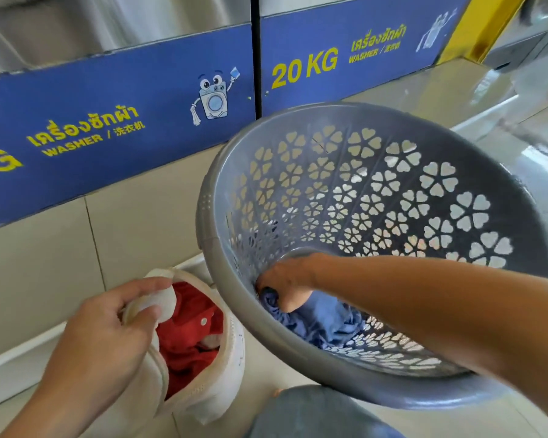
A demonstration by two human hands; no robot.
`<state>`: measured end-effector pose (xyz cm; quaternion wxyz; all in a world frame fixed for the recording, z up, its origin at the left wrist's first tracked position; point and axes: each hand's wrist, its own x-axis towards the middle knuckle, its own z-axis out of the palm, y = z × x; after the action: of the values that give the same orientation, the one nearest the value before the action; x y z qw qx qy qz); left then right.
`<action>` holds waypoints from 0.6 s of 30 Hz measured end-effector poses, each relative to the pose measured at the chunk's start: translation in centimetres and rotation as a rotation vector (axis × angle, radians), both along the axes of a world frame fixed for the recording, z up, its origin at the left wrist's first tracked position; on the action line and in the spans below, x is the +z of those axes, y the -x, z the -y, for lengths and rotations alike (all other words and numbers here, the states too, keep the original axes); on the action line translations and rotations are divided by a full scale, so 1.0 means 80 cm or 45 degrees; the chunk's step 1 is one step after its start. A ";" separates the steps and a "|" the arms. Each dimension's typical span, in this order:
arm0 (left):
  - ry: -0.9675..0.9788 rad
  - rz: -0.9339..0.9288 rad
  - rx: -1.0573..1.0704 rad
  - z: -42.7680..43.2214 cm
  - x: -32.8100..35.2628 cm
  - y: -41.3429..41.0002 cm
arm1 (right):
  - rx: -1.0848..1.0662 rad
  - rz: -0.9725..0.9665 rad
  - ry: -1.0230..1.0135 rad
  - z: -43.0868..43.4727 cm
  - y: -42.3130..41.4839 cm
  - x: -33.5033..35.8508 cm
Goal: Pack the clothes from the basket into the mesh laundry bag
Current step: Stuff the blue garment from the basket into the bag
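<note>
A grey plastic basket [440, 396] with flower-shaped holes is tilted toward me on the right. At its bottom lies a blue garment [326, 324]. My right hand [285, 284] reaches inside the basket and is closed on that blue cloth. At lower left hangs a white mesh laundry bag [222, 374], its mouth held apart, with a red garment [187, 339] inside. My left hand [105, 339] pinches the bag's near rim and holds it up.
Blue washer panels [117, 128] marked "20 KG" line the wall behind, above a beige tiled base. A glossy tiled floor [487, 99] stretches to the right. My knee in blue-grey cloth [314, 415] sits under the basket.
</note>
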<state>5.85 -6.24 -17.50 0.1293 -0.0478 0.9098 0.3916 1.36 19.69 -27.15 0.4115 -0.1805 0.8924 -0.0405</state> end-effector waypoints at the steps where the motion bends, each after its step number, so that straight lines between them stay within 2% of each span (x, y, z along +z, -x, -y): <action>1: 0.003 -0.002 -0.005 -0.001 0.002 0.000 | 0.000 -0.012 0.001 0.003 -0.001 0.008; 5: -0.007 -0.039 -0.010 -0.001 0.011 0.002 | -0.012 -0.083 0.046 0.010 -0.005 0.038; 12: -0.037 -0.165 0.008 -0.001 0.039 -0.013 | -0.111 -0.470 0.266 0.008 -0.040 0.101; 18: -0.037 -0.181 0.031 0.013 0.046 -0.030 | -0.390 -0.762 0.579 0.009 -0.074 0.195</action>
<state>8.25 -7.27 -13.83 0.0603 -0.0290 0.9102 0.4087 7.27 19.00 -11.57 0.0724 -0.1356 0.9576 -0.2435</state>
